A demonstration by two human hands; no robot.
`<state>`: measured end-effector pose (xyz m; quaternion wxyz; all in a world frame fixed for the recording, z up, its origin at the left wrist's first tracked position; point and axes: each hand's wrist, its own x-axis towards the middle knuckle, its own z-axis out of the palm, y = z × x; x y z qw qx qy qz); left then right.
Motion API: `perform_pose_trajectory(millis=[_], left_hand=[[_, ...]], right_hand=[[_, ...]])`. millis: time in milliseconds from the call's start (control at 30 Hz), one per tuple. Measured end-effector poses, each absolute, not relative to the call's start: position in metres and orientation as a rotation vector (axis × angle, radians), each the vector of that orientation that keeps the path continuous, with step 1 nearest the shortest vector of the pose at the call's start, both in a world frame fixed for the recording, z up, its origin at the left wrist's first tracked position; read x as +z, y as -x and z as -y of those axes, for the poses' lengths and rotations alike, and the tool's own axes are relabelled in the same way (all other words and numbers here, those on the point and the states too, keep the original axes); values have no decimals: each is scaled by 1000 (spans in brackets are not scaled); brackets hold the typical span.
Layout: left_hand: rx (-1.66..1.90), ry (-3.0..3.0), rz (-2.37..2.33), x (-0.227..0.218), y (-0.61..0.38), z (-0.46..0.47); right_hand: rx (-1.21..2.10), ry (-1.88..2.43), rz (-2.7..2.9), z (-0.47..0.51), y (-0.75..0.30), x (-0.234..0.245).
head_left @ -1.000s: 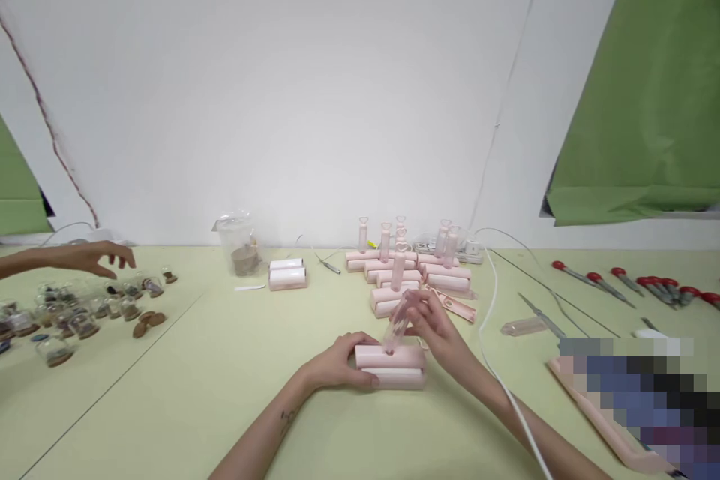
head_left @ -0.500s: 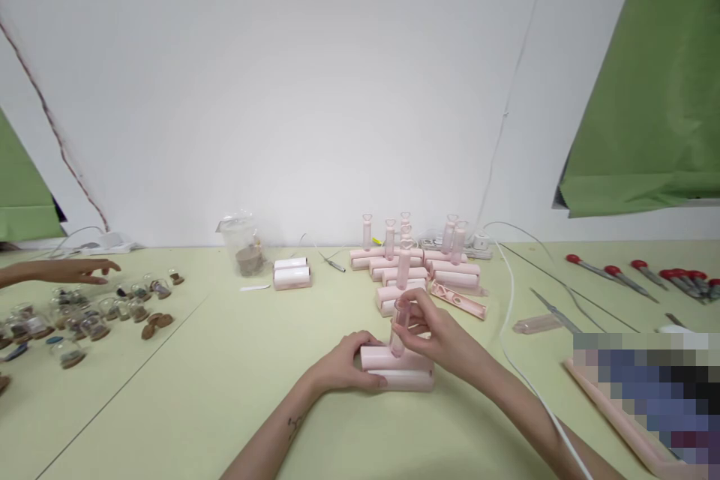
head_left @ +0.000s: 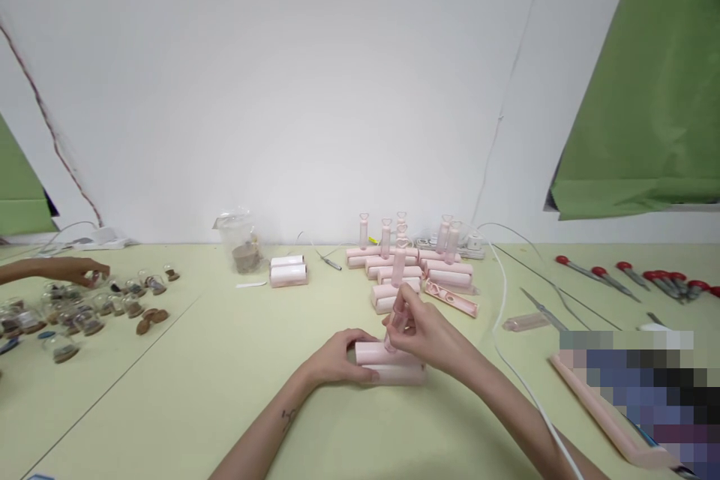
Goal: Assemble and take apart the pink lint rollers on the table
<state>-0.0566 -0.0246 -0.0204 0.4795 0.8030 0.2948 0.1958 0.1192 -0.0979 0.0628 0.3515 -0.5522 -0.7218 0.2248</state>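
My left hand (head_left: 337, 358) grips the left end of a pink-and-white double-cylinder case (head_left: 398, 373) lying on the table, thumb in front and fingers behind. Above the case, my right hand (head_left: 430, 330) pinches a small clear pink tube (head_left: 396, 321) between thumb and fingers. The tube stands nearly upright, leaning slightly, with its lower end at the top of the case; my fingers hide part of it. Just behind are several similar pink cases (head_left: 388, 272), many with clear pink tubes (head_left: 452, 244) upright on them.
Two white-topped cases (head_left: 289, 274) and a clear plastic bag (head_left: 239, 247) are at back left. Far left, a co-worker's hand (head_left: 90, 270) is among small glass domes (head_left: 61, 347). On the right are red-ended tools (head_left: 613, 281), a pink tray (head_left: 601, 409) and a white cable (head_left: 509, 364).
My right hand has shifted its hold on the tube, which now leans a little more. The co-worker's hand has lowered to the domes. The whole view has shifted slightly.
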Motion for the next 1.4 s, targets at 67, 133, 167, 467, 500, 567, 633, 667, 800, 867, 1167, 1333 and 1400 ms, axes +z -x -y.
perform_pose_trajectory(millis=[67, 133, 167, 467, 500, 567, 633, 667, 800, 867, 1167, 1333, 1400], left_hand=[[479, -1967, -720, -20, 57, 24], [487, -1977, -728, -19, 57, 24], [487, -1984, -731, -18, 57, 24], [439, -1971, -662, -13, 62, 19], [443, -1952, -656, -15, 62, 18], [420, -1932, -649, -20, 64, 17], [379, -1933, -637, -21, 67, 15], [391, -1929, -631, -20, 68, 14], [764, -1882, -540, 3, 61, 11], [921, -1854, -457, 18, 46, 15], [823, -1483, -516, 17, -22, 41], [836, -1477, -584, 13, -24, 39], [832, -1482, -609, 15, -23, 39]], right_hand=[[612, 1420, 1927, 95, -121, 67], [663, 1403, 1967, 91, -122, 70], [696, 1390, 1989, 88, -122, 72], [856, 1343, 2136, 76, -123, 73], [870, 1343, 2136, 77, -124, 74], [922, 1296, 2133, 79, -132, 77], [945, 1198, 2065, 80, -145, 77], [912, 1177, 2014, 79, -153, 76], [533, 1514, 2063, 74, -189, 45], [479, 1630, 2102, 71, -202, 22], [640, 1300, 1722, 68, -183, 34], [850, 939, 1518, 79, -137, 67], [848, 933, 1568, 82, -127, 68]])
